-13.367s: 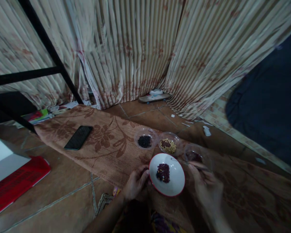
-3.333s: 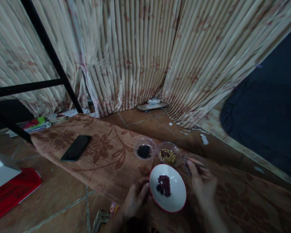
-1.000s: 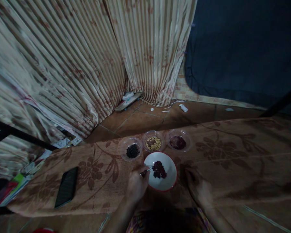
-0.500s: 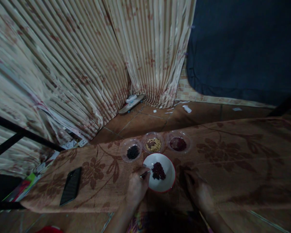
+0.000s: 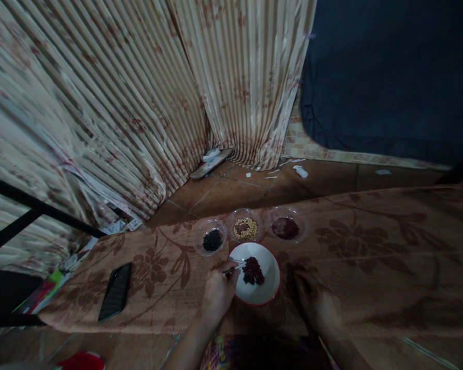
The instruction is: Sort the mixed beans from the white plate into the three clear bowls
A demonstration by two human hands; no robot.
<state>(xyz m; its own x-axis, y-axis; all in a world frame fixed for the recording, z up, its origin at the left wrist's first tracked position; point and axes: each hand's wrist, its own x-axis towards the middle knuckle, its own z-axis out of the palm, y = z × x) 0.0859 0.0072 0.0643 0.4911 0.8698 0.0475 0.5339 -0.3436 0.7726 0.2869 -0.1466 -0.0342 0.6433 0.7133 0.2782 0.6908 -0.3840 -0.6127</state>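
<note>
The left hand's fingers (image 5: 231, 276) are pinched together on slim metal tweezers (image 5: 239, 265), tips beside dark red and black beans (image 5: 253, 270) in a red-rimmed white bowl (image 5: 270, 270), lower centre of the frame. The right hand (image 5: 318, 300), right of the bowl, has curled fingers in shadow; whether they grip anything cannot be told. Just above the bowl, clear dishes (image 5: 199, 236) hold black, yellow and dark red beans. A phone (image 5: 116, 292) lies lower left; marks on papers (image 5: 134, 224) beyond are too small to read.
</note>
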